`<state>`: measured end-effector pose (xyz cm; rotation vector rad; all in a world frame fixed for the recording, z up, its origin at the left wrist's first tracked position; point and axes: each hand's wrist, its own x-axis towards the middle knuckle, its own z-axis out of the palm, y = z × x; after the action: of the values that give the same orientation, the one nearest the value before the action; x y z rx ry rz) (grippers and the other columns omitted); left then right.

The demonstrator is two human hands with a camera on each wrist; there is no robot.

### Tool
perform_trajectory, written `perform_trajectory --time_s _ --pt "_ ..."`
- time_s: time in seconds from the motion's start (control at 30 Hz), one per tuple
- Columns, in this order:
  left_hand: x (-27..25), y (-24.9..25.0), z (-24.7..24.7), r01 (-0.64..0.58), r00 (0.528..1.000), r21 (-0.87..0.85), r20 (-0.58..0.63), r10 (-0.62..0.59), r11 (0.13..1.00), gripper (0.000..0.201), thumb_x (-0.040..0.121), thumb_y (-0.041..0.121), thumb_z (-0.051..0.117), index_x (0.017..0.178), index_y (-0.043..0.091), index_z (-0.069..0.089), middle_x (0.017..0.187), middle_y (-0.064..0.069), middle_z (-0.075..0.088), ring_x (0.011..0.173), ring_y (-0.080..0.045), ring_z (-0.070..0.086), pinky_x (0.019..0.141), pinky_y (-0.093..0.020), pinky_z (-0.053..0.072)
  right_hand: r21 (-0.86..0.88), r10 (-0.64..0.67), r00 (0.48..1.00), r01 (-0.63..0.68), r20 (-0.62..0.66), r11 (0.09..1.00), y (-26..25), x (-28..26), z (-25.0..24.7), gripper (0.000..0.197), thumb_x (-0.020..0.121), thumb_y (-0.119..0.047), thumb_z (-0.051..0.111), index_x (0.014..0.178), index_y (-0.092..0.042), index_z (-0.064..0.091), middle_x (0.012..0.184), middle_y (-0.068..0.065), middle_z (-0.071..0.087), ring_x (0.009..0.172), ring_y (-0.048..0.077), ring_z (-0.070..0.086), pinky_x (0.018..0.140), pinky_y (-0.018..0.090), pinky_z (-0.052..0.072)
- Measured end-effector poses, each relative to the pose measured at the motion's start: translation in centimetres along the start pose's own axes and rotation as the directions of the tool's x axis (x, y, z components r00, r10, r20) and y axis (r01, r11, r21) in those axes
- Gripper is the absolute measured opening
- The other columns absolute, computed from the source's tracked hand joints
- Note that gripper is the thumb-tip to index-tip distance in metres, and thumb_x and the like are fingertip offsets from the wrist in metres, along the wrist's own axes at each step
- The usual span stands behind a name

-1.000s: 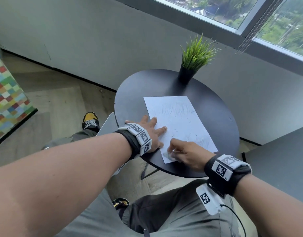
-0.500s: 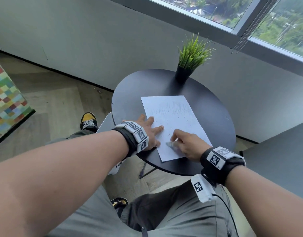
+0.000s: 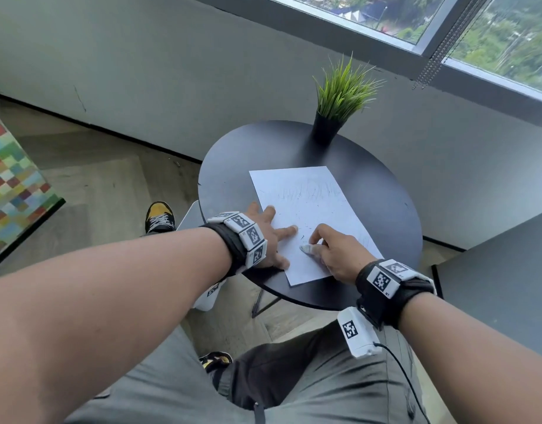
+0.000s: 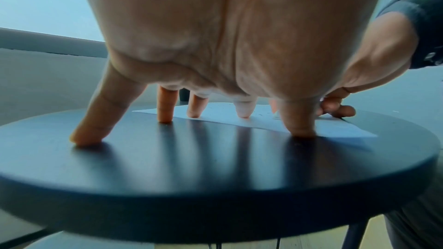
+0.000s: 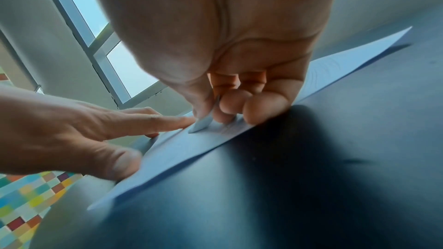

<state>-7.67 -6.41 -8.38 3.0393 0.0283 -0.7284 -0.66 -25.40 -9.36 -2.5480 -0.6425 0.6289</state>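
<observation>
A white sheet of paper (image 3: 306, 215) with faint pencil marks lies on a round black table (image 3: 383, 209). My left hand (image 3: 271, 237) lies spread with straight fingers, pressing the sheet's left edge and the tabletop (image 4: 215, 158). My right hand (image 3: 328, 249) pinches a small white eraser (image 3: 306, 248) between thumb and fingers and presses its tip onto the paper near the sheet's near end. In the right wrist view the eraser (image 5: 203, 122) touches the paper (image 5: 191, 150) just beside my left forefinger (image 5: 167, 122).
A small potted grass plant (image 3: 337, 102) stands at the table's far edge by the wall under the window. A dark tabletop (image 3: 508, 270) lies to the right. A multicoloured checked block (image 3: 16, 185) stands on the floor at left. My knees sit below the table's near edge.
My right hand with the eraser has slid up the paper from the near corner toward the sheet's middle. The left hand has stayed pressed on the sheet's left edge.
</observation>
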Motion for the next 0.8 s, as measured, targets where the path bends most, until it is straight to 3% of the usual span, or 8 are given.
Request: perform_trajectory --time_s 0.17,0.27,0.43,0.53,0.57,0.67,0.7,0.8 --pt "0.4 0.8 -0.9 -0.020 1.000 0.025 0.023 0.020 0.999 0.097 0.073 0.088 0.056 0.152 0.061 0.008 0.146 -0.011 0.027 0.133 -0.044 0.027 0.103 -0.059 0.041 -0.063 0.002 0.998 0.002 0.058 0.998 -0.1 0.3 -1.0 0.025 0.090 -0.053 0.060 0.093 -0.029 0.054 0.085 -0.002 0.065 0.076 0.020 0.061 0.059 0.028 0.044" --pt "0.7 0.6 -0.8 -0.033 0.999 0.030 0.011 0.033 0.999 0.098 0.071 0.089 0.057 0.152 0.061 0.009 0.142 -0.011 0.029 0.130 -0.043 0.029 0.100 -0.058 0.042 -0.134 -0.015 1.000 0.013 -0.017 0.991 -0.2 0.0 -1.1 0.026 0.092 -0.052 0.056 0.094 -0.027 0.051 0.088 -0.002 0.063 0.081 0.021 0.060 0.068 0.032 0.047" --pt "0.9 0.5 -0.7 -0.036 0.999 0.047 0.005 0.035 0.998 0.099 0.071 0.090 0.056 0.152 0.061 0.007 0.143 -0.011 0.028 0.132 -0.042 0.028 0.096 -0.057 0.042 -0.140 -0.124 0.959 0.163 0.256 0.977 -0.8 -1.2 -0.5 0.024 0.094 -0.049 0.055 0.092 -0.026 0.050 0.081 -0.007 0.062 0.077 0.014 0.058 0.069 0.030 0.044" --pt "1.2 0.5 -0.6 -0.040 0.999 0.048 0.004 0.040 0.998 0.100 0.070 0.091 0.055 0.151 0.062 0.004 0.143 -0.011 0.028 0.132 -0.041 0.028 0.096 -0.057 0.041 -0.106 -0.066 0.996 0.072 0.060 0.992 0.0 -0.6 -1.4 0.022 0.095 -0.051 0.052 0.098 -0.030 0.049 0.085 -0.006 0.063 0.078 0.013 0.059 0.069 0.029 0.043" --pt "1.2 0.5 -0.5 -0.036 0.999 0.045 0.002 0.036 0.998 0.101 0.068 0.092 0.054 0.150 0.063 0.003 0.143 -0.010 0.029 0.132 -0.041 0.028 0.097 -0.057 0.042 -0.112 -0.074 0.995 0.082 0.074 0.990 0.1 -0.6 -1.5 0.019 0.096 -0.049 0.052 0.099 -0.030 0.050 0.083 -0.006 0.064 0.076 0.011 0.059 0.069 0.028 0.043" --pt "1.3 0.6 -0.4 -0.021 1.000 0.080 0.003 0.021 0.997 0.102 0.065 0.095 0.051 0.149 0.062 0.003 0.144 -0.012 0.028 0.133 -0.043 0.032 0.096 -0.066 0.042 -0.136 -0.126 0.931 0.181 0.342 0.974 -0.8 -1.4 -1.1 0.007 0.095 -0.036 0.056 0.098 -0.030 0.056 0.076 -0.004 0.065 0.064 0.002 0.054 0.068 0.025 0.042" --pt "1.2 0.7 -0.4 -0.023 1.000 0.102 -0.001 0.023 0.995 0.102 0.067 0.094 0.051 0.151 0.060 0.003 0.146 -0.014 0.027 0.134 -0.044 0.032 0.096 -0.069 0.041 -0.135 -0.123 0.930 0.180 0.347 0.974 -1.0 -1.4 -1.1 0.006 0.095 -0.035 0.057 0.097 -0.030 0.057 0.076 -0.004 0.065 0.064 0.001 0.054 0.068 0.025 0.042" --pt "1.2 1.1 -0.3 -0.043 0.998 0.162 -0.035 0.050 0.986 0.100 0.074 0.091 0.048 0.155 0.056 0.001 0.161 -0.015 0.008 0.143 -0.048 0.019 0.094 -0.081 0.032 -0.084 -0.054 0.996 0.059 0.065 0.995 0.0 -0.5 -1.8 0.015 0.094 -0.045 0.057 0.095 -0.031 0.055 0.080 -0.006 0.063 0.074 0.012 0.058 0.067 0.027 0.042"
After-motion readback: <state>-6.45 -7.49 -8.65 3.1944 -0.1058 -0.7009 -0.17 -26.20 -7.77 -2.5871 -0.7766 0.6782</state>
